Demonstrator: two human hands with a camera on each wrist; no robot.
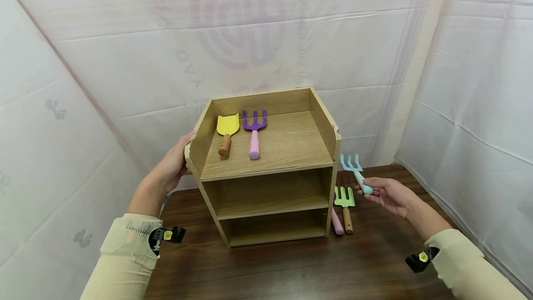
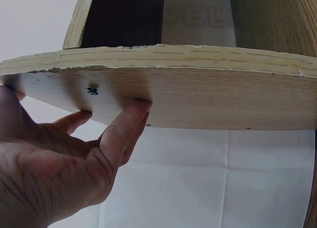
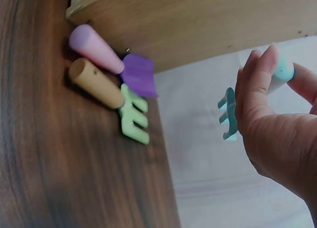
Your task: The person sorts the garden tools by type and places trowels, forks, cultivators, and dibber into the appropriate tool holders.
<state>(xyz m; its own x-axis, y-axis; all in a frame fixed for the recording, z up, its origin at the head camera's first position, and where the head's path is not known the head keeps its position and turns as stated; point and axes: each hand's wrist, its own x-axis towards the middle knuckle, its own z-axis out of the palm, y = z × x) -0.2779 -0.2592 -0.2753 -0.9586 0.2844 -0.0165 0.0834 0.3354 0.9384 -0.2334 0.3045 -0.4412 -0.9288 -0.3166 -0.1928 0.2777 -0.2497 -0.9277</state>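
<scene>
My right hand (image 1: 391, 196) pinches the white-and-turquoise handle of a light blue toy garden fork (image 1: 351, 165), tines up, just right of the wooden shelf (image 1: 266, 170). In the right wrist view its handle end (image 3: 283, 72) shows between fingers and thumb. Below it, a green fork (image 1: 344, 198) with a brown handle and a purple shovel (image 3: 138, 74) with a pink handle lie side by side on the table. My left hand (image 1: 172, 163) presses its fingertips against the outer left side panel (image 2: 208, 97). A yellow shovel (image 1: 228, 126) and a purple fork (image 1: 255, 128) lie on the shelf's top.
Two lower compartments of the shelf face me, above the dark wooden table (image 1: 266, 272). Raised side and back boards edge its top board. White sheeting (image 1: 258, 27) hangs behind and at both sides.
</scene>
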